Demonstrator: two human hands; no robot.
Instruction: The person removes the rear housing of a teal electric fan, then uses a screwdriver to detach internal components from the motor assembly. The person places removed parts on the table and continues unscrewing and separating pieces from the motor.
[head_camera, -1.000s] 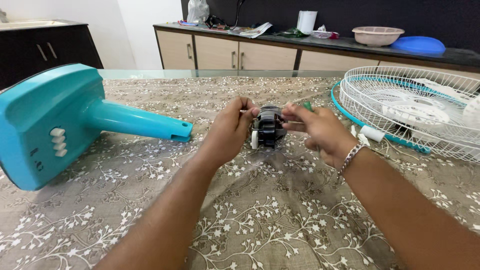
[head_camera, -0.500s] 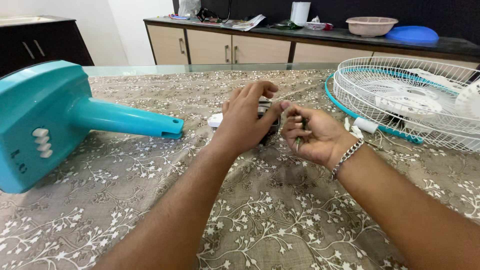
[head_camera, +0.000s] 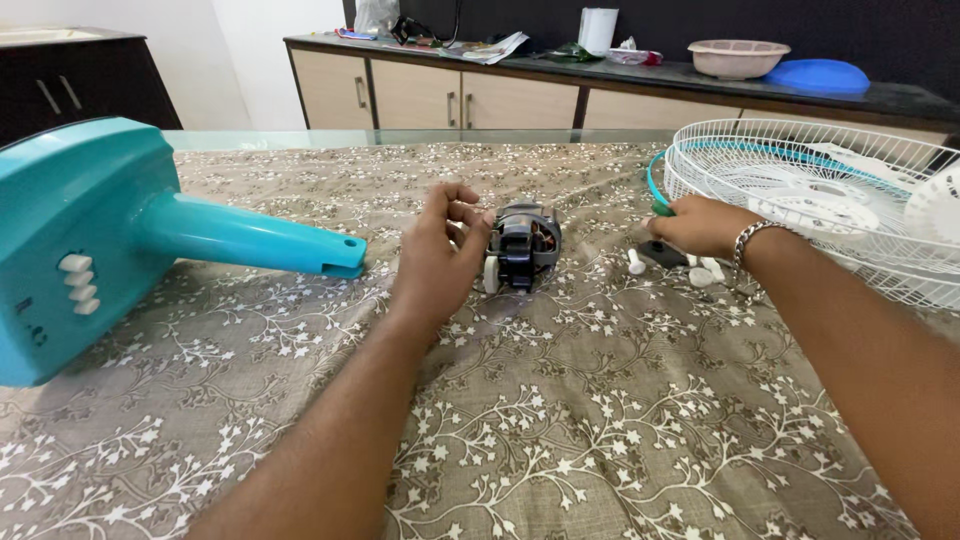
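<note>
Now, far on the left, the big blue fan base (head_camera: 70, 250) lies on its side on the flowery tablecloth (head_camera: 560, 420). Its long blue neck (head_camera: 250, 240) points toward the middle of the table. It sits in the same place as a moment ago.

Next comes the left hand (head_camera: 440, 255). Half a second ago it lay over the small motor (head_camera: 525, 248) and hid most of it. Now it is pulled to the motor's left side. The fingers are curled, and the fingertips (head_camera: 478, 222) touch the motor's left end, holding it steady. The motor stands on the cloth in the middle of the table, and you can see its dark body and the coppery wire inside. A small white wheel (head_camera: 491, 275) shows at its lower left.

Then comes the right hand (head_camera: 700, 225). A moment ago it was close beside the motor, pinching a thin green tool (head_camera: 661, 209). Now it is moved away to the right, well apart from the motor. It rests by some little white parts (head_camera: 700, 272) on the cloth, with a bit of green peeking out at the fingers. I cannot tell if it grips the tool tightly. So I think the work on the motor pauses while this hand goes to the small parts.

Last, on the far right, the white wire fan cage (head_camera: 820, 200) lies flat.
</note>
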